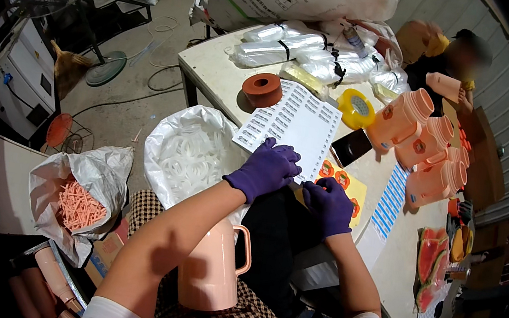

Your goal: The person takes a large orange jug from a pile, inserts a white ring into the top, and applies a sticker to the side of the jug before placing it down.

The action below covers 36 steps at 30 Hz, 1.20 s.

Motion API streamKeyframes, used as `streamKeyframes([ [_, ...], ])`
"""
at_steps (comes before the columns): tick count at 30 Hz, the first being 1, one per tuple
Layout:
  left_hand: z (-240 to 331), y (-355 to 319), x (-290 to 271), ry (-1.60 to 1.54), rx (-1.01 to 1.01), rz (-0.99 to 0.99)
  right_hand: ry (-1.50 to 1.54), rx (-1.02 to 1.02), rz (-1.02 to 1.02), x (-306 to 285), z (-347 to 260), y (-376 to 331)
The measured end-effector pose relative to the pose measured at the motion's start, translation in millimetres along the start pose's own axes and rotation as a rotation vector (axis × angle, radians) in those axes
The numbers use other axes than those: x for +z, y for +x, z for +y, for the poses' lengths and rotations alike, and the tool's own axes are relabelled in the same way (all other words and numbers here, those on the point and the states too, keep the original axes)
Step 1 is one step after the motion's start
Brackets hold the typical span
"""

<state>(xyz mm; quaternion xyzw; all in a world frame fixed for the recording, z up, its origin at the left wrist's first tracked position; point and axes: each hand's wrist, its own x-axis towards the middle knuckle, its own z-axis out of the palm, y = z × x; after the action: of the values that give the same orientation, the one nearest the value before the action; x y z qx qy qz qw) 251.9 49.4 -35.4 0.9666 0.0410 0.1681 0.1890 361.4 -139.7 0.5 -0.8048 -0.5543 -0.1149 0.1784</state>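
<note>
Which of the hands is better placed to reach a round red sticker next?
Probably the right hand: it's close beside the round red stickers, while the left hand is farther off, over the white label sheet.

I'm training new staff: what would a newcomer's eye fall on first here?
Probably the purple: a gloved left hand on a white label sheet, a gloved right hand by its near corner. Next, the peach jug at lower centre and the other peach jugs on the table's right side. Then a yellow tape roll by the sheet's far end.
</note>
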Motion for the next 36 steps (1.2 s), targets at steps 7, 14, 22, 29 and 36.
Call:
streamKeyframes([
  [7,2.9,-0.9,-1.8,0.003,0.0,0.017,-0.033,0.04,-0.037,0.3,-3.4,-1.2],
  [14,-12.6,12.5,-33.1,-0.416,-0.067,-0.152,0.837,0.379,-0.49,9.1,58.6,40.3],
  [22,-35.9,-65.9,-105.2,-1.058,-0.112,0.347,0.766,0.194,0.198,-10.4,-6.6,7.6],
  [29,-53.8,-221.1,-39.1,-0.363,-0.418,-0.118,0.397,-0.28,-0.125,-36.7,-119.6,-63.0],
  [36,12.0,-197.0,-99.9,-0.978,-0.493,0.035,0.35,-0.316,-0.076,-70.2,-127.6,-76.5],
])
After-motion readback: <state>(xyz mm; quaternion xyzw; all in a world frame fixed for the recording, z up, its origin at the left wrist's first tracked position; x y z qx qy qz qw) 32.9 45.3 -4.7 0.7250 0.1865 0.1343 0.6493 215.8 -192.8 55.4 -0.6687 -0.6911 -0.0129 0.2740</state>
